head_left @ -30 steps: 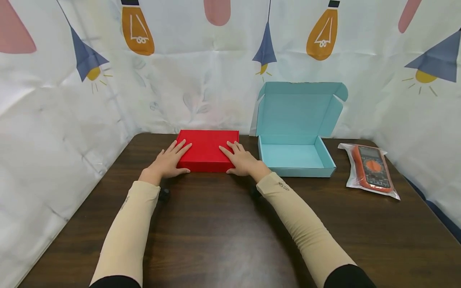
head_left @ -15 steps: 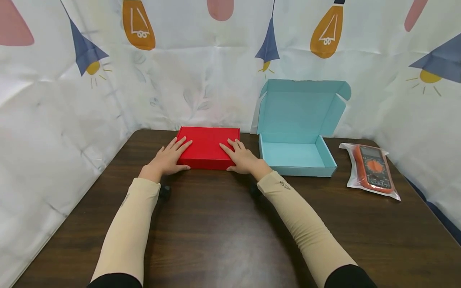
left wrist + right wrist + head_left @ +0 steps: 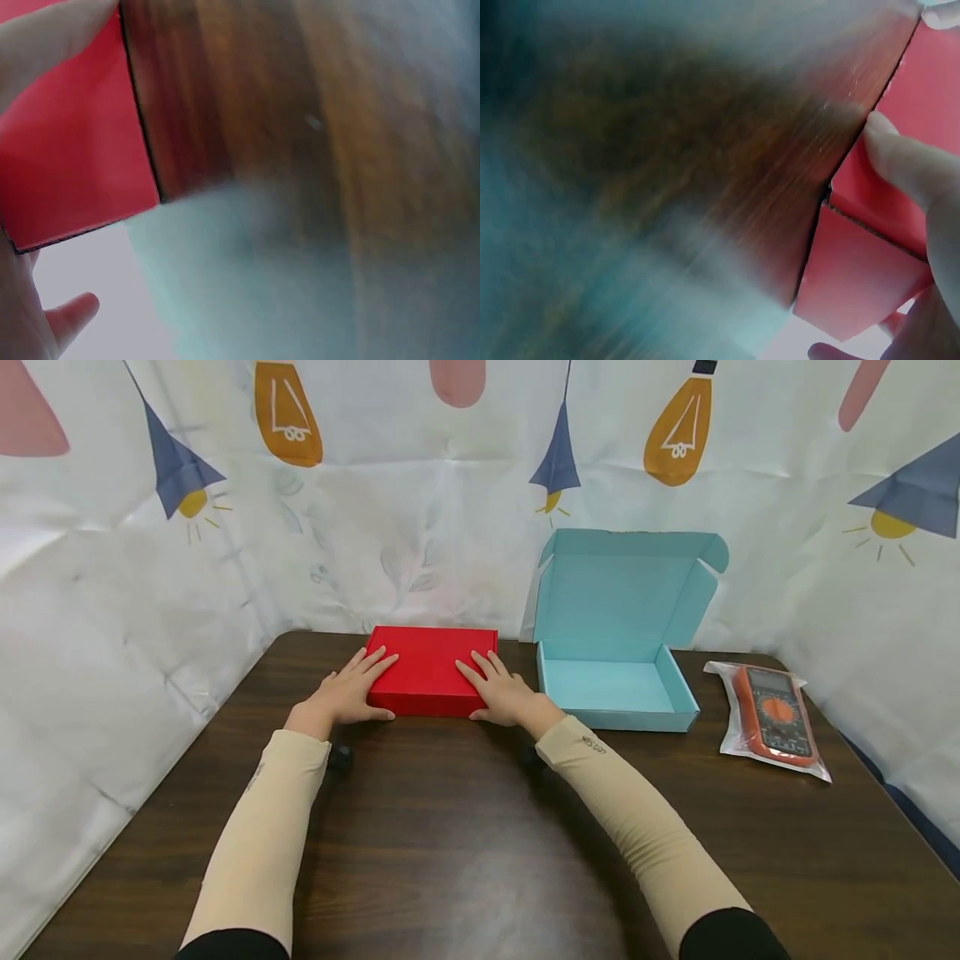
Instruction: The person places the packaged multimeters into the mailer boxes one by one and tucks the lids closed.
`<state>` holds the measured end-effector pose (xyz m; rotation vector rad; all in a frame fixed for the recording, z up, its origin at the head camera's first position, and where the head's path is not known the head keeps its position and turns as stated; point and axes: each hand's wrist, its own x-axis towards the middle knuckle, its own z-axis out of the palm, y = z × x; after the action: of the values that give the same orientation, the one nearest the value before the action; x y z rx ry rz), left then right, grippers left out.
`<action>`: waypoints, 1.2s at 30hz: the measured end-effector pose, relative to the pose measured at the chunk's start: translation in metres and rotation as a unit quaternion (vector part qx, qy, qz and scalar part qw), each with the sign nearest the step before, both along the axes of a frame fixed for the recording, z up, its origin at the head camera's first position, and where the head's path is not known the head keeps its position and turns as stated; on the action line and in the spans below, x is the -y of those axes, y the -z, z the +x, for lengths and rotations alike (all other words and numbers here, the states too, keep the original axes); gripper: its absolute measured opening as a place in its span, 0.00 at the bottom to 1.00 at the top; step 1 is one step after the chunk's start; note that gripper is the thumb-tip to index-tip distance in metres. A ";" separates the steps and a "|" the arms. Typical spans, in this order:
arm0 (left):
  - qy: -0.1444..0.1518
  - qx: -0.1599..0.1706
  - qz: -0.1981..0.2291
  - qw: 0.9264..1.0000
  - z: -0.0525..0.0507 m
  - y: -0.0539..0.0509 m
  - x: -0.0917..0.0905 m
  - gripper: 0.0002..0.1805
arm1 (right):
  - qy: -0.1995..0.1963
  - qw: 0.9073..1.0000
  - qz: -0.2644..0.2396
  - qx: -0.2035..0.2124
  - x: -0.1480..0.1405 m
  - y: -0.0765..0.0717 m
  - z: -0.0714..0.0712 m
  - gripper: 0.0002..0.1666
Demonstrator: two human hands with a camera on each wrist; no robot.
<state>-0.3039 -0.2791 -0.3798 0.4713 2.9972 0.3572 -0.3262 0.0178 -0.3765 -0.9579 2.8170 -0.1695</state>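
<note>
- Head view has it: two arms stretched forward, and between them sits the red box point(image 3: 432, 670), flat, lid down, close to the far edge of the brown table point(image 3: 427, 827)!
- Left hand point(image 3: 347, 696) at the near left corner, fingers spread onto the top, thumb down at the front. No pinch that I can make out; it looks like a steadying hold, guarding against a slide leftward.
- Right hand point(image 3: 510, 696) mirrors it beautifully: fingers fanned over the opposite corner, thumb low in front. Matched contact on both sides probably keeps the box square to the person.
- Over to the left wrist view, and the left thumb point(image 3: 45, 45) lies across the red face. How hard it presses, I can't tell.
- Right wrist view now: the right thumb point(image 3: 911, 165) rests against the front, near the bottom edge, a low spot that likely helps stop the box creeping forward.
- Just beside the right hand, the light-blue box point(image 3: 622, 720) stands with its lid raised and its hollow facing the person, an angle that leaves the inside easy to reach.
- Far right, well apart, a multimeter point(image 3: 777, 710) lies face up in its clear bag point(image 3: 737, 737), seemingly parked out of the arms' way.
</note>
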 end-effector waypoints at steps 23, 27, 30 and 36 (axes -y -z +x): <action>-0.040 0.002 0.008 0.999 -0.002 -0.012 -0.013 0.42 | -0.081 0.995 -0.049 -0.008 -0.028 -0.024 0.034 0.55; -0.037 -0.020 0.004 0.999 -0.003 -0.015 -0.025 0.40 | -0.092 0.993 -0.074 -0.019 -0.039 -0.031 0.040 0.51; -0.030 -0.036 0.015 0.999 -0.001 -0.019 -0.036 0.40 | -0.098 0.992 -0.083 -0.020 -0.047 -0.036 0.044 0.48; -0.023 -0.072 0.063 0.995 0.002 -0.027 -0.059 0.37 | -0.110 0.988 -0.105 -0.036 -0.064 -0.043 0.051 0.44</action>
<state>-0.3017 -0.2197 -0.3523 0.4581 3.1420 0.5398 -0.2755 0.0817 -0.3332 -1.3365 2.7713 -0.4166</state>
